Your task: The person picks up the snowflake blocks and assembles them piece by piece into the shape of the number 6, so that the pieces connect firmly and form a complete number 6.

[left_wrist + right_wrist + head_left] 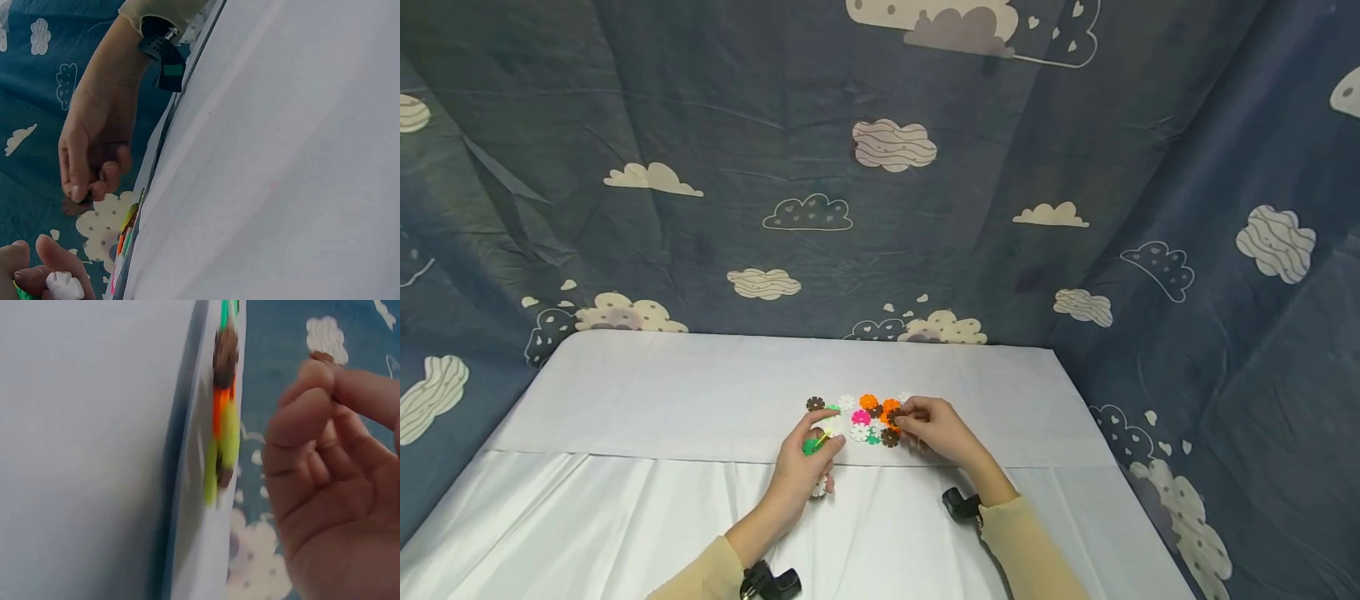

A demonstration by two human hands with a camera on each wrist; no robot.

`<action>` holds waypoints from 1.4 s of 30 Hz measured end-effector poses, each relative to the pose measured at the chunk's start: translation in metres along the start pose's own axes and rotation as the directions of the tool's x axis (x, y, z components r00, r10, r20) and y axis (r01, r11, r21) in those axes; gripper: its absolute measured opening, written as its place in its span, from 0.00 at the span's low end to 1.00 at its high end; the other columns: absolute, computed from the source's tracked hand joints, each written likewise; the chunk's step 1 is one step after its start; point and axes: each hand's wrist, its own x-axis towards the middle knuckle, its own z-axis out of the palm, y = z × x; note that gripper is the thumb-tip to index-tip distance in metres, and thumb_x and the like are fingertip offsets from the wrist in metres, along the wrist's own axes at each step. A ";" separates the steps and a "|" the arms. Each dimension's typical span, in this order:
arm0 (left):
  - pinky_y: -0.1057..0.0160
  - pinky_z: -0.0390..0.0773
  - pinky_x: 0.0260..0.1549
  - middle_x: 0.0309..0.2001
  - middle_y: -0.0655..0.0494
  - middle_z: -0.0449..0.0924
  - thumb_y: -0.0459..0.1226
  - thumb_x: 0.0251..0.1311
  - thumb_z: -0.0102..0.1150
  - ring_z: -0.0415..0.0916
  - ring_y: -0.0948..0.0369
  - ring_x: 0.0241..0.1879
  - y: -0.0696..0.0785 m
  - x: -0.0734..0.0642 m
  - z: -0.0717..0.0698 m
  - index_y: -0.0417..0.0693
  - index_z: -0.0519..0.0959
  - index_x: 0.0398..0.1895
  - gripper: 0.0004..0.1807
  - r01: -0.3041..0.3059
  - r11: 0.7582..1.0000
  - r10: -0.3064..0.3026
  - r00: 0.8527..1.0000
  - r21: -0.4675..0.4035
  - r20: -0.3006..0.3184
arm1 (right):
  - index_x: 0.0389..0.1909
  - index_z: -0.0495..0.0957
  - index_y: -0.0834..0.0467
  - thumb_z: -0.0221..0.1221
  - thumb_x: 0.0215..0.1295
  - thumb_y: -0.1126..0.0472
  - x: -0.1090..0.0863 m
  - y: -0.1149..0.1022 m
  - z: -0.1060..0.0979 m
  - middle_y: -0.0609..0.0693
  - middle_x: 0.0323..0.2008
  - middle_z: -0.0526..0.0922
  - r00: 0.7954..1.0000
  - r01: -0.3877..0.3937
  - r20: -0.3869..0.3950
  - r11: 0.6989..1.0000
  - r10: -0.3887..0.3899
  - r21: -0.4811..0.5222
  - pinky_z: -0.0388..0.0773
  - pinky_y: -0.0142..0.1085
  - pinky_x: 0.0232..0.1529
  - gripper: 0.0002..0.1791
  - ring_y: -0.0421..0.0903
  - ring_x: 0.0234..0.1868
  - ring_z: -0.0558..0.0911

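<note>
My left hand (793, 471) holds several flower-shaped plastic discs: a green disc (812, 447) and a yellow one (823, 438) by the thumb, and a white disc (818, 487) below the fingers. Whether they are joined is hidden. Between right thumb and forefinger, my right hand (942, 429) pinches a brown disc (894, 417), which also peeks above the fingertips in the right wrist view as a brown edge (322, 356). Loose discs lie between the hands, among them a pink disc (861, 417), an orange disc (868, 402) and a white disc (859, 432).
A white cloth covers the table (685, 392). At the left end of the loose discs lies a dark brown disc (816, 403). Behind the table hangs a dark blue curtain (715, 133) with cloud prints, which continues along both sides.
</note>
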 end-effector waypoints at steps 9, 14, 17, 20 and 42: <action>0.63 0.79 0.12 0.24 0.59 0.68 0.36 0.73 0.65 0.65 0.66 0.15 0.000 0.000 0.002 0.54 0.71 0.73 0.27 0.009 1.000 -0.009 1.000 0.010 0.015 | 0.41 0.81 0.64 0.65 0.74 0.63 -0.005 -0.019 0.027 0.63 0.30 0.86 0.994 0.107 -0.037 0.990 -0.104 0.087 0.78 0.31 0.23 0.06 0.42 0.22 0.77; 0.62 0.80 0.12 0.22 0.59 0.67 0.37 0.73 0.65 0.64 0.66 0.14 0.000 -0.001 0.002 0.53 0.71 0.73 0.27 0.009 1.000 -0.010 0.999 0.015 0.030 | 0.41 0.83 0.63 0.66 0.73 0.63 -0.008 -0.024 0.036 0.63 0.28 0.85 0.989 0.147 -0.047 0.985 -0.143 0.092 0.77 0.31 0.24 0.06 0.41 0.22 0.77; 0.61 0.80 0.12 0.23 0.59 0.68 0.38 0.73 0.65 0.65 0.65 0.13 0.000 -0.002 0.002 0.55 0.72 0.73 0.27 0.019 0.999 -0.020 0.999 0.027 0.039 | 0.41 0.84 0.63 0.66 0.73 0.63 -0.010 -0.026 0.040 0.63 0.28 0.84 0.982 0.187 -0.050 0.979 -0.183 0.085 0.77 0.30 0.24 0.06 0.40 0.22 0.77; 0.61 0.79 0.12 0.23 0.59 0.68 0.39 0.74 0.65 0.65 0.65 0.13 -0.001 -0.002 0.002 0.56 0.72 0.72 0.26 0.031 0.999 -0.033 0.998 0.037 0.050 | 0.42 0.85 0.62 0.66 0.73 0.63 -0.011 -0.027 0.044 0.63 0.29 0.85 0.973 0.228 -0.055 0.971 -0.224 0.073 0.77 0.29 0.25 0.06 0.38 0.22 0.77; 0.65 0.73 0.10 0.15 0.60 0.65 0.44 0.72 0.68 0.69 0.61 0.10 0.003 -0.005 0.003 0.63 0.76 0.73 0.28 0.025 0.996 -0.030 0.998 0.086 0.060 | 0.41 0.89 0.61 0.67 0.70 0.69 -0.012 -0.032 0.061 0.57 0.33 0.92 0.900 0.414 -0.133 0.909 -0.416 -0.043 0.87 0.29 0.34 0.04 0.41 0.28 0.88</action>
